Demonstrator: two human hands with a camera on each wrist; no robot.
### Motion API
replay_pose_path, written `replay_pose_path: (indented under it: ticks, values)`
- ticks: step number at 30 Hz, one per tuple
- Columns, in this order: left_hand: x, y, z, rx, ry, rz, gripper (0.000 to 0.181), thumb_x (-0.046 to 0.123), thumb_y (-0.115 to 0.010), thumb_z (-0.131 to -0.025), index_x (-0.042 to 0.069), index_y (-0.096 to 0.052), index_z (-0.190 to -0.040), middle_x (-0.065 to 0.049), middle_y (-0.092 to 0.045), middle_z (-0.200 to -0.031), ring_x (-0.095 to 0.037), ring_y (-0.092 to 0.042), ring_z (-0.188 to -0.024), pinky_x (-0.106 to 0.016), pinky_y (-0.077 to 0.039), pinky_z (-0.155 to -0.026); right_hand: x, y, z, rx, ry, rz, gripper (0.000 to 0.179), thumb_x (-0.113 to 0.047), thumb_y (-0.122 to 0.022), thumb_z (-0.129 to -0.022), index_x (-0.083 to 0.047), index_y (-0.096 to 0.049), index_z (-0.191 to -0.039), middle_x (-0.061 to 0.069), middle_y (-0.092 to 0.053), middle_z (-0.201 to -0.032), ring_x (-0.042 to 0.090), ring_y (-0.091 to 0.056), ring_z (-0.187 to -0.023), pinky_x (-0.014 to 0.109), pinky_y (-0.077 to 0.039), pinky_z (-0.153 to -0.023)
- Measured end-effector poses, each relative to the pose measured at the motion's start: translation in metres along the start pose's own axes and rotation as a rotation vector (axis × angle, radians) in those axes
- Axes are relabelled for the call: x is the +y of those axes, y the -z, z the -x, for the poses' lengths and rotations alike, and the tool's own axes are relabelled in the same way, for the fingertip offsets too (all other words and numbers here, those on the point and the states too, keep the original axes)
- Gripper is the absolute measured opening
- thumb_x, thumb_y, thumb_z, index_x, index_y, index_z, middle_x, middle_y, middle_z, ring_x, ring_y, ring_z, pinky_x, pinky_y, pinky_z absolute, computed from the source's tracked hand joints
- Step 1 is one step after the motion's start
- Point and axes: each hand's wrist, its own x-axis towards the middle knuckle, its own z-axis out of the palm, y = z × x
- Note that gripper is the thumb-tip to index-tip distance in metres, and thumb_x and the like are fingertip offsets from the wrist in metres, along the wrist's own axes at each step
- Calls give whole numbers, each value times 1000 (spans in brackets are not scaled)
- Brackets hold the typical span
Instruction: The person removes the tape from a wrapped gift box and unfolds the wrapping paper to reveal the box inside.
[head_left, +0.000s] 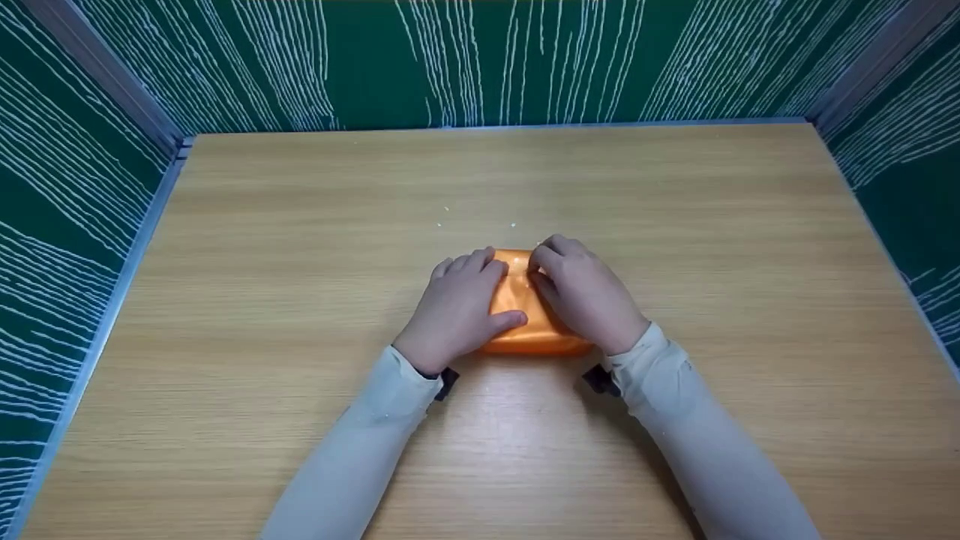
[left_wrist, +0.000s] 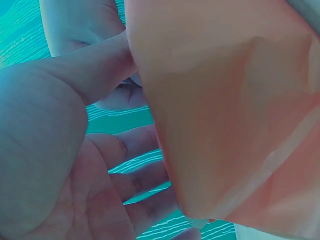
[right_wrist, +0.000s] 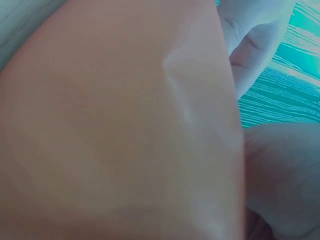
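A brown wooden table [head_left: 300, 225] has green walls [head_left: 367, 67] with white lines around it. The left hand [head_left: 459, 309], fingers stretched out, rests on a shiny orange bag [head_left: 521, 294]. The right hand [head_left: 585, 292] pinches the bag near its top right. The bag lies on the table between both hands. Tiny white bits [head_left: 513, 225] lie just past it.

Cannot read any text, label, brand, number or sign in the head view or in either wrist view.
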Motion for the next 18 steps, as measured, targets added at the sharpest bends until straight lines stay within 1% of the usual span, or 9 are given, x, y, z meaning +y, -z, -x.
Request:
replay_pose_path:
  ticks: [3, 5, 7, 8, 10, 13, 18]
  values:
    - [-1, -1, 0, 0, -3, 0, 74, 58, -67, -95, 9, -53, -147, -14, -42, -161, -35, -40, -147, -52, -24, -123, 1, -2, 0, 3, -2, 15, 19, -12, -66, -101, -2, -68, -118, 14, -65, -108, 31, -61, -96, 44, -56, -90]
    - [-1, -1, 0, -3, -1, 0, 75, 59, -66, -95, 9, -53, -148, -14, -42, -161, -35, -40, -147, -52, -24, -123, 0, -2, 0, -15, -4, 20, 28, -13, -65, -102, -1, -67, -127, 15, -64, -111, 31, -61, -99, 45, -56, -92]
    - [-1, -1, 0, -5, 1, 0, 75, 59, -66, -95, 9, -53, -148, -14, -42, -161, -35, -39, -147, -52, -24, -123, 0, -3, -1, -27, -1, 27, 31, -12, -66, -102, -1, -67, -131, 15, -64, -114, 32, -61, -102, 44, -55, -95]
    - [-1, -1, 0, -4, 2, -1, 75, 59, -66, -95, 9, -53, -148, -14, -42, -161, -35, -39, -147, -52, -24, -123, 0, -3, -1, -29, 1, 25, 30, -11, -67, -101, 0, -68, -129, 15, -64, -113, 32, -61, -102, 44, -55, -95]
    - [-1, -1, 0, -3, 3, 0, 74, 59, -67, -95, 9, -54, -148, -14, -42, -161, -35, -40, -147, -52, -25, -123, -1, -3, -1, -22, -4, 9, 23, -9, -67, -100, 0, -72, -120, 15, -64, -112, 32, -61, -101, 44, -55, -93]
    - [0, -1, 0, 1, 3, 2, 74, 59, -67, -95, 8, -54, -147, -15, -42, -160, -35, -40, -147, -51, -25, -122, -1, -2, -1, -3, -34, -17, 14, -9, -68, -100, -1, -73, -110, 14, -65, -109, 32, -62, -98, 44, -56, -91]
    - [0, 0, 0, 1, 2, -4, 75, 59, -67, -95, 8, -53, -148, -15, -42, -160, -35, -41, -146, -51, -25, -122, -1, -2, -1, 9, -74, -26, 14, -11, -67, -101, -1, -73, -109, 14, -66, -108, 32, -63, -96, 46, -57, -90]
